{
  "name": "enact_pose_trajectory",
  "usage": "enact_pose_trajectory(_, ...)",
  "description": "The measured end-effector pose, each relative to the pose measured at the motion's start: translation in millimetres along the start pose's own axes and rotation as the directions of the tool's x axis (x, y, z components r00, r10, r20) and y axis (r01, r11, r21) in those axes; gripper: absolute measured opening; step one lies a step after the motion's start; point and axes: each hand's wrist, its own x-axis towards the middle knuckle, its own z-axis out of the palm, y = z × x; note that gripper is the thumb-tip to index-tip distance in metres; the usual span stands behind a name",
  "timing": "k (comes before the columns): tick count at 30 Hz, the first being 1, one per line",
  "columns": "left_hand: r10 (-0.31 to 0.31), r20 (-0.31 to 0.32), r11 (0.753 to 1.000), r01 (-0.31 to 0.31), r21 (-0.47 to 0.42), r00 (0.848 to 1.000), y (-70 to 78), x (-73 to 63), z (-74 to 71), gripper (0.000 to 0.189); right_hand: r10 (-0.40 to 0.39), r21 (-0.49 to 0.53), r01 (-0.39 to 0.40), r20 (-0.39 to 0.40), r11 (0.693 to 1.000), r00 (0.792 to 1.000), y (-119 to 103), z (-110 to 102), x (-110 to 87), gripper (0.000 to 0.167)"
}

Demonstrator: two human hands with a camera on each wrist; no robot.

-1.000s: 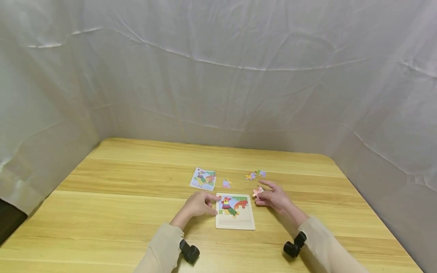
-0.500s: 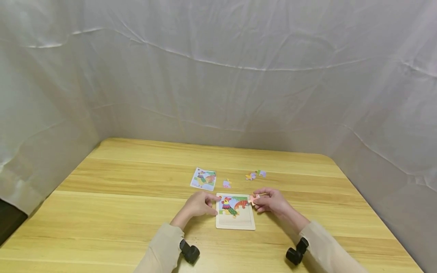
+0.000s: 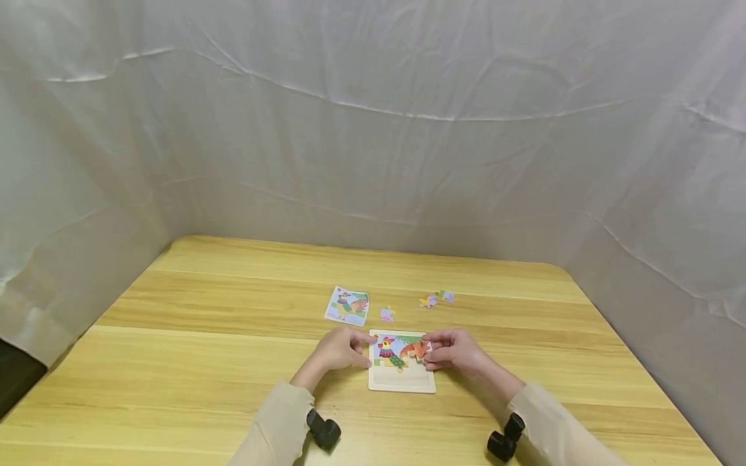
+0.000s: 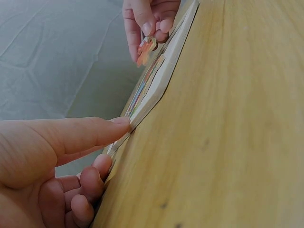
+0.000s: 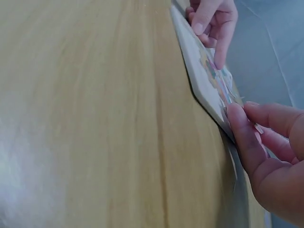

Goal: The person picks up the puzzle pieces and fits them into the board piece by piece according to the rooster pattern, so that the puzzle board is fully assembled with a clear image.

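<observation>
Three loose pieces (image 3: pixel 387 314), one card (image 3: pixel 348 305) on bench (image 3: pixel 204 362); left hand (image 3: pixel 338 349) grips one puzzle tray (image 3: pixel 402 387), right hand (image 3: pixel 460 351) pinches one orange piece (image 4: pixel 144 53).

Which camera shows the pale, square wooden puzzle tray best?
The head view: it looks down on the tray and its colourful rooster picture. The left wrist view shows it steeply slanted, partly behind the left hand; the right wrist view likewise, behind the right hand.
</observation>
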Motion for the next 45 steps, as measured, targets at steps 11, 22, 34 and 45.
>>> enact_pose_trajectory(11,0.003,0.001,1.000,-0.003,0.004,1.000,-1.3,0.6,0.9,0.038,-0.023,-0.126,0.026,0.026,0.992,0.999,-1,8,-3.1,0.046)
enact_pose_trajectory(22,0.012,-0.003,1.000,-0.012,-0.001,1.000,-1.3,1.1,1.5,0.037,-0.075,-0.265,0.070,-0.009,0.962,0.997,-4,15,-4.4,0.043)
enact_pose_trajectory(34,0.017,-0.007,1.000,-0.017,0.000,1.000,-0.7,0.9,0.5,0.038,-0.116,-0.404,0.114,0.019,0.908,0.993,-5,14,-4.4,0.035)
enact_pose_trajectory(45,0.013,-0.008,1.000,-0.013,-0.003,1.000,-0.5,1.1,0.1,0.038,-0.153,-0.537,0.149,0.039,0.830,0.988,-6,18,2.6,0.026)
